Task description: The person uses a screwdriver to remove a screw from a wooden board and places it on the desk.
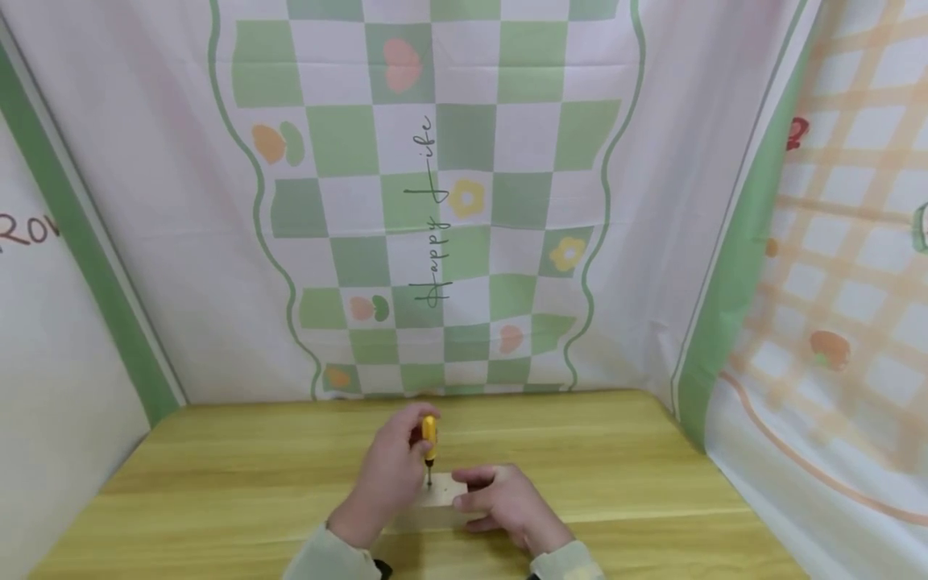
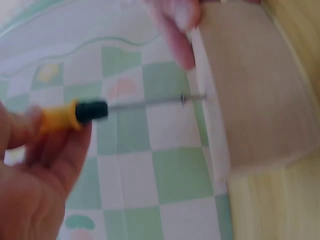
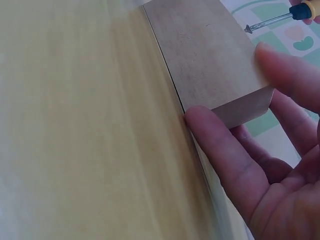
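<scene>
A pale wooden block (image 1: pixel 433 515) lies on the table in front of the person. The left hand (image 1: pixel 391 467) grips a screwdriver (image 1: pixel 430 439) by its yellow handle, its black collar and metal shaft pointing down at the block. In the left wrist view the screwdriver (image 2: pixel 145 104) meets a screw (image 2: pixel 194 97) standing partly out of the block's face. The right hand (image 1: pixel 503 503) holds the block's right end. Seen from the right wrist, its thumb and fingers (image 3: pixel 225 155) lie around the corner of the block (image 3: pixel 210 55).
A wood-grain table (image 1: pixel 616 459) spreads under the block and hands. Behind it hangs a white and green checked cloth (image 1: pixel 464 266). More cloth, patterned in orange checks (image 1: pixel 826 282), hangs along the right side.
</scene>
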The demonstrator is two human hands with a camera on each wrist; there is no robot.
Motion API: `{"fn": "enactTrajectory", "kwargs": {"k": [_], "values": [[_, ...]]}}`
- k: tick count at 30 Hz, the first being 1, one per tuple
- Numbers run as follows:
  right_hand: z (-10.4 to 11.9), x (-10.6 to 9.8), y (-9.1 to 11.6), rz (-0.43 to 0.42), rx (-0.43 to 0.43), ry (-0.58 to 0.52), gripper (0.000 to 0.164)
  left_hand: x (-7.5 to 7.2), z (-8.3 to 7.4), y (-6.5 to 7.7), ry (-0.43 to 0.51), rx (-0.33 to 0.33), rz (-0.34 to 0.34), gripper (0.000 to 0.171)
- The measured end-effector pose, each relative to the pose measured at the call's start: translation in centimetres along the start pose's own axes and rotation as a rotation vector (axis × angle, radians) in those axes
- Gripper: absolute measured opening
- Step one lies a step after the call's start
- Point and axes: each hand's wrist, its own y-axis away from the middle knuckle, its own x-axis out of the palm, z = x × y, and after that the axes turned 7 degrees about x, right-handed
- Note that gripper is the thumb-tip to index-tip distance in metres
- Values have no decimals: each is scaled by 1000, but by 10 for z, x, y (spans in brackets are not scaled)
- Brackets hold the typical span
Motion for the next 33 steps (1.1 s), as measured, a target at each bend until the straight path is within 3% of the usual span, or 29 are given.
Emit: {"fn": "enactTrajectory", "kwargs": {"k": [3,8,10,14,18,22,28,30,33], "values": [[0,1,0,-11,0,4,45,9,-5,3,-89,-18,-107,39],[-1,4,-1,-31,-22,13,45,24,-9,10,-251,33,-259,46],[-1,4,-1,-35,-30,19,45,29,-9,11,-297,50,-297,49],[-2,4,-2,-40,-40,28,43,38,-14,11,-334,22,-378,52],[-2,3,-3,-41,-40,30,41,42,-17,10,-355,9,-417,51],[-1,2,-2,-38,-32,41,41,36,-11,12,-330,59,-333,51],[-2,0,-1,-11,-11,40,42,8,3,8,-127,174,-34,52],[-2,1,-1,-6,-16,34,42,-2,8,4,-15,166,66,55],[-3,1,-2,-4,-17,28,42,-13,15,-1,104,133,163,60]]}}
